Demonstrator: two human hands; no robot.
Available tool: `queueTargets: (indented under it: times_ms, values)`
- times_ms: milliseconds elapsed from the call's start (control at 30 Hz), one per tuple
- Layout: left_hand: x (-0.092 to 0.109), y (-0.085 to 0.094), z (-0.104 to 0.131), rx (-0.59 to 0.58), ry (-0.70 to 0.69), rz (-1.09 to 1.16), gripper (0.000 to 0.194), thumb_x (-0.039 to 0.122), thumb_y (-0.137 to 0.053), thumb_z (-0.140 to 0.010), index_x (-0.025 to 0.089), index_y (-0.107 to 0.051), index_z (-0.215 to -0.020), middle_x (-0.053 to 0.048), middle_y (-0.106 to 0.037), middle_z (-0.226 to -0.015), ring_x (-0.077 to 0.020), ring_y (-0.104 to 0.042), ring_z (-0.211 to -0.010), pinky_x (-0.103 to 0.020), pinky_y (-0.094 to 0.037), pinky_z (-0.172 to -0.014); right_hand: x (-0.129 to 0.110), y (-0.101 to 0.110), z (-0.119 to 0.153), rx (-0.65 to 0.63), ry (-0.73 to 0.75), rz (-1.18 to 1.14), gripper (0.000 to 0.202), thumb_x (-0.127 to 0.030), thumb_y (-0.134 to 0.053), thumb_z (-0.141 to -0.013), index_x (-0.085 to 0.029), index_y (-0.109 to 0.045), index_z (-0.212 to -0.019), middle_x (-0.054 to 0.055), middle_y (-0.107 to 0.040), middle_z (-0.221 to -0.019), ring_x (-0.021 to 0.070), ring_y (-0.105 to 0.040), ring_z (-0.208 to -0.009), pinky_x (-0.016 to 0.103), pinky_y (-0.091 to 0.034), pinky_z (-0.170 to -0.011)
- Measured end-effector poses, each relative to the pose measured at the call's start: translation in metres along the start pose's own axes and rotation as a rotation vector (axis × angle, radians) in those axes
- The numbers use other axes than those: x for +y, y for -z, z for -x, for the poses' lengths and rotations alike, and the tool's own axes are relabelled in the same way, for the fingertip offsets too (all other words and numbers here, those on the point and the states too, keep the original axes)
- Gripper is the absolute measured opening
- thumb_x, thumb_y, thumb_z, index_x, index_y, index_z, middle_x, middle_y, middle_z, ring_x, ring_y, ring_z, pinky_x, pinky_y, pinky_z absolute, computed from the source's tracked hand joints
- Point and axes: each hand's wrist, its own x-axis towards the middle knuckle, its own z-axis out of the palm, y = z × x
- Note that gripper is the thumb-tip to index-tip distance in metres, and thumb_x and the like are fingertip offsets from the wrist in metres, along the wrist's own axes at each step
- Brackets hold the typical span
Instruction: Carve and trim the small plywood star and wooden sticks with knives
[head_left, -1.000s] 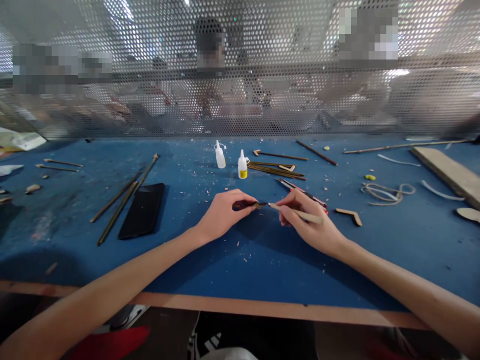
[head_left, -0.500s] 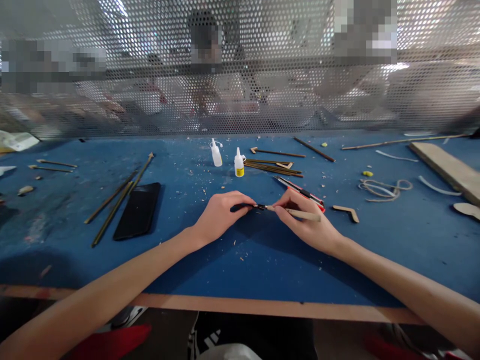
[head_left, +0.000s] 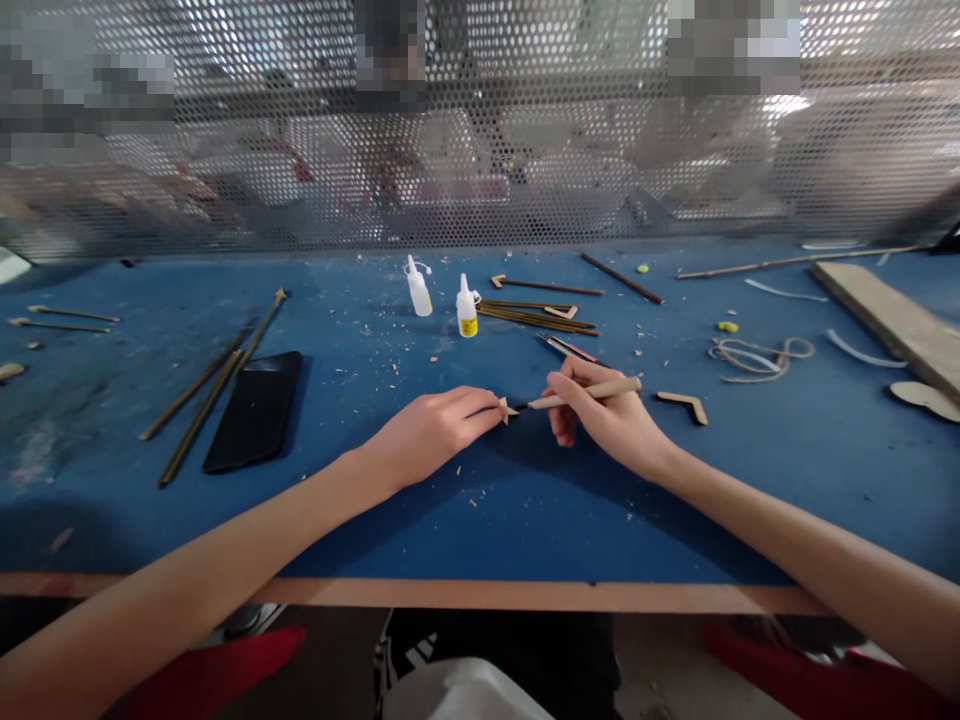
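My left hand (head_left: 439, 430) pinches a small pale wooden piece (head_left: 508, 411) with pointed ends, held near the middle of the blue table. In my right hand (head_left: 604, 410) is a light wooden-handled tool (head_left: 592, 392), gripped like a pen, its dark thin tip beside the wooden piece. Whether the tip touches the piece is too small to tell. Just behind my right hand lies a cutter (head_left: 566, 347), partly hidden by the fingers. An L-shaped wooden piece (head_left: 686, 404) rests to the right of this hand.
Two glue bottles (head_left: 420, 290) and brown sticks (head_left: 536, 317) stand and lie farther back. A black phone (head_left: 255, 412) lies left beside long sticks (head_left: 199, 415). String (head_left: 761, 360) and a plank (head_left: 889, 320) are on the right. A perforated metal screen (head_left: 480, 180) borders the back.
The wooden piece at my left fingertips now shows more clearly. My right hand has turned, and the tool's handle now points up and to the right. The whole view has shifted slightly.
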Motion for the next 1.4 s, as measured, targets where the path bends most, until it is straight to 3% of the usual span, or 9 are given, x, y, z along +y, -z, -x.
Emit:
queueTargets:
  times_ms: [633, 1000, 1400]
  values:
    - [0.007, 0.002, -0.001, -0.021, -0.02, -0.068, 0.029, 0.005, -0.038, -0.102, 0.005, -0.064, -0.117, -0.013, -0.072, -0.107, -0.0236, -0.07, -0.102, -0.034, -0.062, -0.084, -0.002, -0.003, -0.002, -0.057, -0.088, -0.039, 0.039, -0.055, -0.047, -0.099, -0.022, -0.05, -0.08, -0.003, -0.063, -0.053, 0.0141, -0.063, -0.042, 0.023, -0.052, -0.041]
    - [0.01, -0.003, 0.002, 0.051, -0.073, -0.117, 0.026, 0.003, -0.043, -0.1, 0.005, -0.063, -0.116, -0.015, -0.074, -0.106, -0.0238, -0.072, -0.105, -0.034, -0.063, -0.089, -0.011, -0.014, 0.011, -0.083, 0.075, 0.391, 0.034, -0.04, -0.041, -0.104, -0.024, -0.038, -0.074, -0.004, -0.06, -0.057, 0.0099, -0.058, -0.046, 0.022, -0.044, -0.049]
    - [0.004, 0.003, -0.006, 0.064, -0.198, -0.189, 0.027, 0.001, -0.041, -0.1, 0.005, -0.068, -0.105, -0.013, -0.076, -0.097, -0.0218, -0.074, -0.095, -0.03, -0.063, -0.086, -0.036, -0.014, -0.01, -0.174, 0.008, 0.478, 0.031, -0.035, -0.04, -0.102, -0.024, -0.038, -0.073, -0.004, -0.058, -0.052, 0.0095, -0.056, -0.042, 0.02, -0.04, -0.042]
